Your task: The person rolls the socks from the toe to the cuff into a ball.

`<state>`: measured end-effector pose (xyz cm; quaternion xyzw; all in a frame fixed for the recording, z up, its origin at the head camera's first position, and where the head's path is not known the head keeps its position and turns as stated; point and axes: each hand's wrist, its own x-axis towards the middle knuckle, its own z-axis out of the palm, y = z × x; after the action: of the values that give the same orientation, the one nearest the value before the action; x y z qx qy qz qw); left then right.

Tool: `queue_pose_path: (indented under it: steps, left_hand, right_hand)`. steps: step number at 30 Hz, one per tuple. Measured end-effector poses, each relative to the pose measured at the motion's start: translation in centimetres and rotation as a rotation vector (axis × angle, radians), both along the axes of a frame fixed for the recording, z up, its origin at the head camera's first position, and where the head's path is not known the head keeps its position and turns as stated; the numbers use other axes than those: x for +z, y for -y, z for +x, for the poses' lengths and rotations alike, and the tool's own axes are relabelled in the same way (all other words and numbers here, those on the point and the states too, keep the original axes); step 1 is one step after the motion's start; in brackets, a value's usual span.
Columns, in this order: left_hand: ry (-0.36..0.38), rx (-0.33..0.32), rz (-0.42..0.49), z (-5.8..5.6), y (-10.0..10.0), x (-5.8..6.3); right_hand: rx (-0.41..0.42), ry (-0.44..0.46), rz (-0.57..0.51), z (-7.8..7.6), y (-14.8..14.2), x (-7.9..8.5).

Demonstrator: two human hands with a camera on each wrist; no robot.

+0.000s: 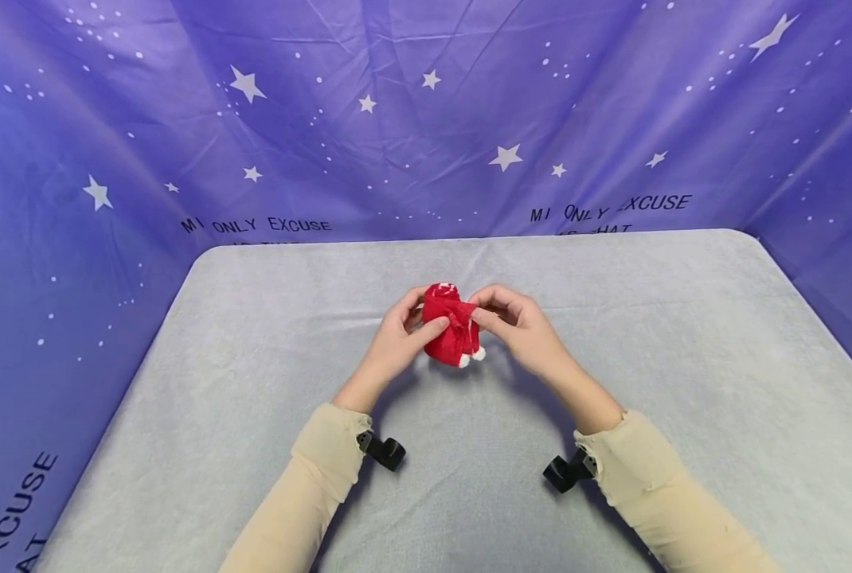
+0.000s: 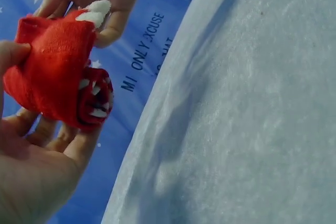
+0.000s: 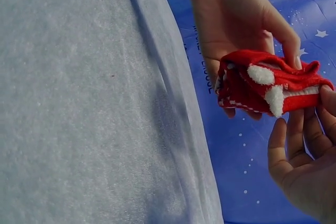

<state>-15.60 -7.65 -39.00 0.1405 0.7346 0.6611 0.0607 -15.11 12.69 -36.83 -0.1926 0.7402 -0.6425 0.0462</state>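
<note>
A rolled bundle of red socks (image 1: 446,348), with white patterned bits and two fluffy white pom-poms, is held above the table by both hands. My left hand (image 1: 396,338) grips its left side, thumb on the front and fingers behind and beneath. My right hand (image 1: 529,326) pinches a fold at its right edge between thumb and fingers. In the left wrist view, the spiral end of the roll (image 2: 96,98) faces the camera. The right wrist view shows the pom-poms (image 3: 261,74) and a white-edged opening (image 3: 302,92) between the red layers.
A grey cloth-covered table (image 1: 254,382) with rounded far corners lies below the hands. Behind and beside it hangs a purple-blue curtain (image 1: 426,159) with white stars and black lettering. Black wrist-mounted devices (image 1: 392,454) stick out from both beige sleeves (image 1: 648,469).
</note>
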Motion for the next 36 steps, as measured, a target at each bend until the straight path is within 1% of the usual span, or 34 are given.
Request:
queue_pose_path:
  steps: [4, 7, 10, 13, 17, 20, 22, 24, 29, 32, 36]
  left_hand:
    - [-0.012, 0.014, 0.016, -0.1, 0.2, -0.1]
    - [-0.029, 0.054, 0.004, 0.0, 0.1, 0.0]
    - [-0.044, 0.108, -0.019, 0.1, -0.1, 0.2]
    - [-0.057, 0.160, -0.017, 0.2, -0.4, 0.1]
    - [-0.104, 0.235, -0.040, 0.6, -0.7, 0.4]
    - [-0.155, 0.261, -0.074, 0.8, -0.9, 0.7]
    - [-0.177, 0.252, -0.093, 0.9, -0.9, 0.8]
    - [-0.189, 0.229, -0.119, 1.1, -0.9, 0.8]
    - [-0.168, 0.177, -0.171, 1.4, -0.9, 0.7]
    - [-0.144, 0.165, -0.161, 1.5, -1.0, 0.7]
    - [-0.115, 0.175, -0.125, 1.4, -1.1, 0.5]
  right_hand:
    - [0.033, -0.029, -0.003, 0.2, 0.2, -0.1]
    - [0.034, -0.058, -0.004, 0.3, 0.2, -0.2]
    - [0.029, -0.078, -0.013, 0.4, 0.3, -0.3]
    - [0.010, -0.093, -0.020, 0.5, 0.5, -0.3]
    - [-0.044, -0.108, 0.001, 0.7, 0.7, -0.2]
    - [-0.098, -0.124, 0.014, 0.7, 0.9, -0.3]
    - [-0.131, -0.138, 0.012, 0.6, 1.0, -0.4]
    - [-0.169, -0.152, 0.016, 0.6, 1.1, -0.5]
    - [-0.253, -0.188, 0.034, 0.5, 1.3, -0.6]
    - [-0.265, -0.211, 0.044, 0.5, 1.4, -0.6]
    - [-0.238, -0.229, 0.065, 0.6, 1.3, -0.8]
